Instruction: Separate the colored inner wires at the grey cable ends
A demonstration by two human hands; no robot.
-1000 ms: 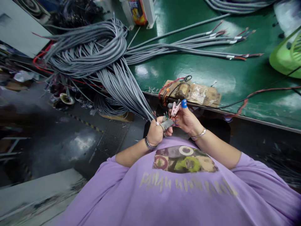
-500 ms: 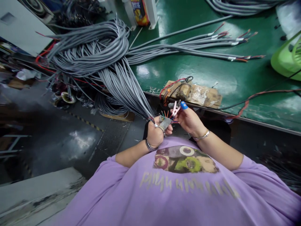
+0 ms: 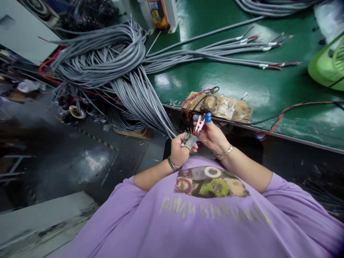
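My left hand [image 3: 179, 149] is closed around the end of a grey cable [image 3: 150, 107], whose thin coloured wires [image 3: 189, 133] fan out above my taped forefinger. My right hand [image 3: 212, 135] is closed on a small pink clip tool [image 3: 199, 124], held right at those wire ends; its forefinger wears a blue tip cover. Both hands meet just below the edge of the green table [image 3: 242, 82]. The cable runs up and left into a big bundle of grey cables [image 3: 102, 57].
A worn taped block [image 3: 223, 105] with red and black leads sits at the table edge above my hands. Stripped grey cables [image 3: 228, 50] lie across the table. A green fan [image 3: 326, 64] stands at the right. A red wire [image 3: 292, 107] trails along the edge.
Both hands stayed together at the wire ends, shifting up and back down slightly. The pink clip tool tilted a little closer to the wires.
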